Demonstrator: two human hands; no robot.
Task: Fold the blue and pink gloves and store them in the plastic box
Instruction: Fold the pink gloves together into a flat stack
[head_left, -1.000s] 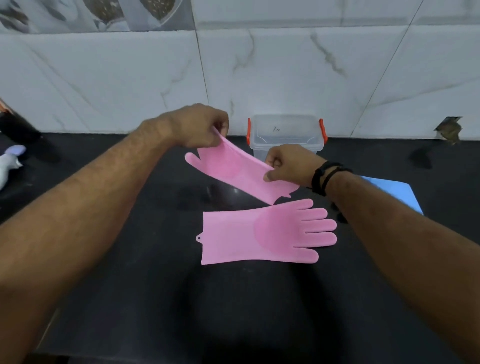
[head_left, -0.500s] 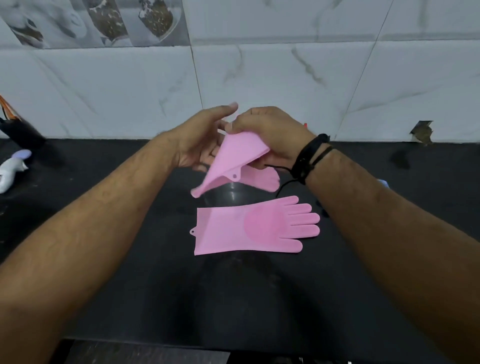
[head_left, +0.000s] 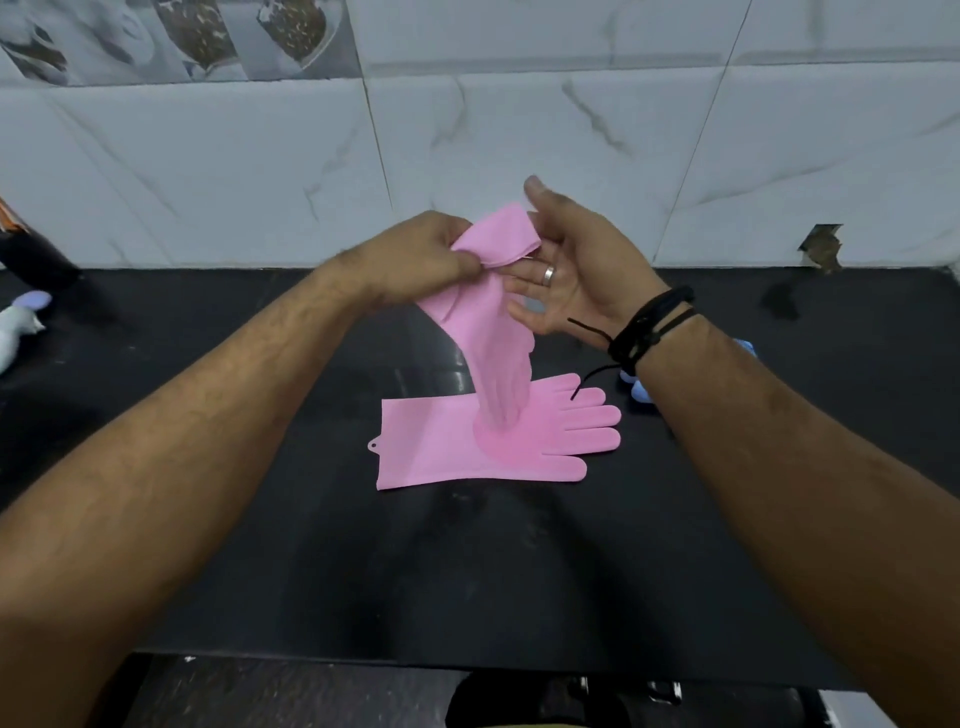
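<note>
Folding the first pink glove (head_left: 483, 332) — left hand (head_left: 421, 254) pinches its cuff, right hand (head_left: 576, 270) open beside; box seemingly hidden — next, double it over.

Bare forearms, black wristbands (head_left: 647, 325), silver ring (head_left: 548, 273)

I can read no text, label, brand or number anywhere in my view. The wall tiles (head_left: 171, 36) at the top left carry printed pictures only, with no lettering I can make out.
</note>
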